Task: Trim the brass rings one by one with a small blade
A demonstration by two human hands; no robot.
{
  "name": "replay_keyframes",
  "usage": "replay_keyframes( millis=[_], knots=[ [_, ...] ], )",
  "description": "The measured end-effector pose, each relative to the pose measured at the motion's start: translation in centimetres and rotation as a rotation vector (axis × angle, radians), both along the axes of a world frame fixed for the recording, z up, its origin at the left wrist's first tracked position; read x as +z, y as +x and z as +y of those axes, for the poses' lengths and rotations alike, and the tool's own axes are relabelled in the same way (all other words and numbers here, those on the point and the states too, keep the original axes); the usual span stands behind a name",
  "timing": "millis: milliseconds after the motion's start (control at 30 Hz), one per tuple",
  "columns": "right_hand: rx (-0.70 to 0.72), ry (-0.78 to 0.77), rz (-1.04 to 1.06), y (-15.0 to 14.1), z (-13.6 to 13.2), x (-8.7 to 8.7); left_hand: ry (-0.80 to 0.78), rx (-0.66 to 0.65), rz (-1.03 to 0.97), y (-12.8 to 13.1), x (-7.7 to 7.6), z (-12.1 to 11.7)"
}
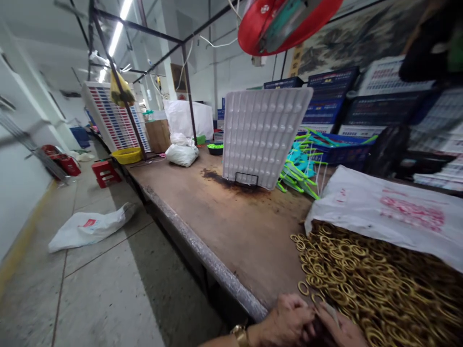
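Note:
My left hand, with a gold watch on its wrist, is at the table's front edge with its fingers curled closed. Close beside it, my right hand is also closed, its fingers partly cut off by the bottom of the view. The two hands meet at the fingertips, and blur hides what is between them. A large heap of brass-coloured rings spreads to the right of my hands. One loose ring lies just beyond the fingers. The heap comes out of a white woven sack with red print.
A pale moulded tray stands upright in a wire stand on the brown table. Green and turquoise hangers lie behind it. A red fan hangs overhead. Stacked crates line the back; a white bag lies on the floor.

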State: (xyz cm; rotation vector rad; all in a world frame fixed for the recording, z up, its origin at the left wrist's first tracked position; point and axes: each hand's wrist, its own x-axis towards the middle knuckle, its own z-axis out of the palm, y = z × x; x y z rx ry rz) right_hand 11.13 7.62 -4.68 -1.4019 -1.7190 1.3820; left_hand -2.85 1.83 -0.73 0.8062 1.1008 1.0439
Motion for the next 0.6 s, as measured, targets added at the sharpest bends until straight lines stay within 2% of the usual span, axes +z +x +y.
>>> replay_keyframes(
  millis=[67, 167, 300, 433, 533, 600],
  knots=[
    [-0.016, -0.048, 0.046, -0.4, -0.1, 0.5, 0.003, 0.015, -0.02, -0.2, 1.0, -0.5],
    [0.008, -0.021, 0.061, -0.9, -0.6, 1.6, 0.008, 0.034, -0.008, -0.3, 2.1, -1.0],
    [0.063, -0.008, 0.085, -1.4, -1.2, 3.3, 0.022, 0.027, -0.008, -0.2, 2.0, -1.2],
    [0.032, 0.075, 0.101, -1.3, -1.7, 5.0, 0.011, -0.001, -0.04, 0.0, 2.1, -1.2],
    [0.03, 0.194, 0.111, -0.9, -2.1, 6.6, 0.033, -0.007, -0.038, 0.1, 2.9, -1.3],
    [0.077, 0.238, 0.107, -0.6, -2.4, 7.7, 0.06, -0.006, -0.035, 0.3, 3.6, -1.5]
  ],
)
